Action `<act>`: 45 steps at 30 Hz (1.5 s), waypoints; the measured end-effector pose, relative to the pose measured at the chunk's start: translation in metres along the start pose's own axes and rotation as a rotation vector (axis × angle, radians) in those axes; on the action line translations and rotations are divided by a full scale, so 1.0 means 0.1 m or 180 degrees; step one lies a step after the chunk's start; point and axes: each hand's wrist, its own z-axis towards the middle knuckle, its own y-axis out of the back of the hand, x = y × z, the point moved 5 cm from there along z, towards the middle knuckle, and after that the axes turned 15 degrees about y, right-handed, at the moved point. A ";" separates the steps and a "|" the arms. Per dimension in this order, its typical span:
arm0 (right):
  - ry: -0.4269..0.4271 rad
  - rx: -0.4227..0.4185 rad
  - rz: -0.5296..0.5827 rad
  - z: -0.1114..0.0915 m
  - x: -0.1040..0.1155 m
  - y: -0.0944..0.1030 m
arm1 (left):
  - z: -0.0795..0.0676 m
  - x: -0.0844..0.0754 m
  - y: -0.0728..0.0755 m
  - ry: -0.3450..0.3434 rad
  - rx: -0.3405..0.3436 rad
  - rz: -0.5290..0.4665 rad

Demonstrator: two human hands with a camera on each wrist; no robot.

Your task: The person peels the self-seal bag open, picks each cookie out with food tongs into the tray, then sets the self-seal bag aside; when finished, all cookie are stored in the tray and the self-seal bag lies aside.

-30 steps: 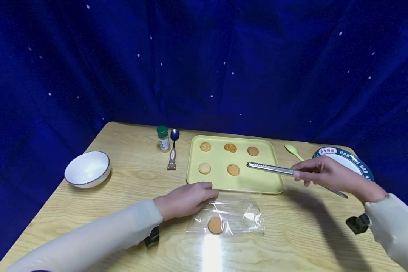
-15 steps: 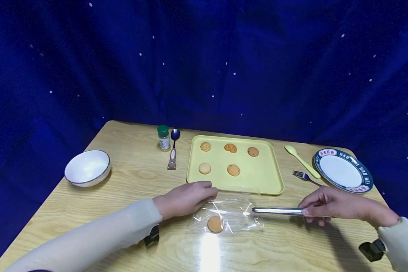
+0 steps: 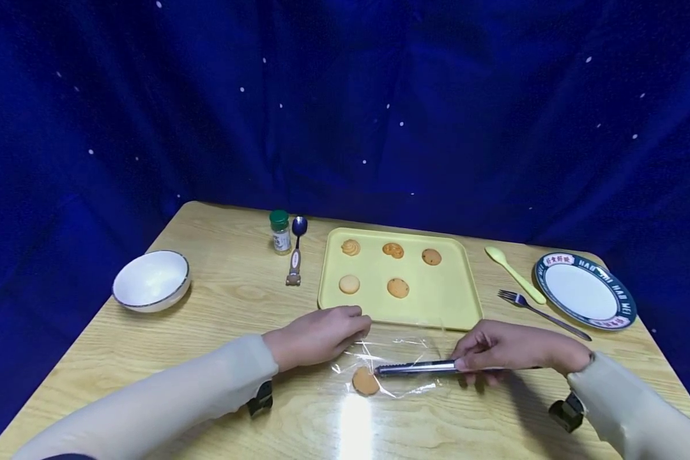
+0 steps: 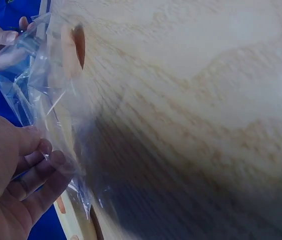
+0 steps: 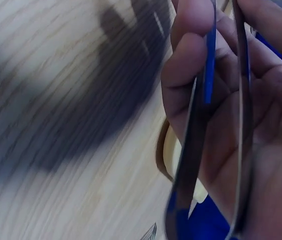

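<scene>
In the head view my left hand (image 3: 324,335) pinches the edge of a clear plastic bag (image 3: 399,348) lying on the table in front of the yellow tray (image 3: 437,303). A round cookie (image 3: 365,381) shows at the bag's left part. From the right, my right hand (image 3: 508,348) grips metal tongs (image 3: 416,368), their tips overlapping the bag right beside the cookie. The left wrist view shows thumb and fingers on the crinkled film (image 4: 56,115). In the right wrist view, both tong arms (image 5: 186,165) run apart between thumb and fingers.
Several cookies (image 3: 398,288) lie on the tray. Farther left stand a white bowl (image 3: 152,281), a green-capped shaker (image 3: 280,231) and a spoon (image 3: 296,255). At right are a yellow spoon (image 3: 517,276), a fork (image 3: 543,313) and a rimmed plate (image 3: 581,291).
My right hand has brought the tongs from over the tray down toward me, then left across the bag to the cookie. The left hand stays at the bag's edge.
</scene>
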 end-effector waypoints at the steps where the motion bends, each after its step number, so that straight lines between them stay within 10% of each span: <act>1: -0.0017 0.0006 0.0004 0.01 0.00 0.00 | 0.00 0.00 0.00 -0.0007 -0.0007 0.0000; 45: 0.0250 -0.0186 -0.0186 -0.06 -0.02 0.11 | -0.05 -0.01 -0.01 0.0008 0.0003 0.0138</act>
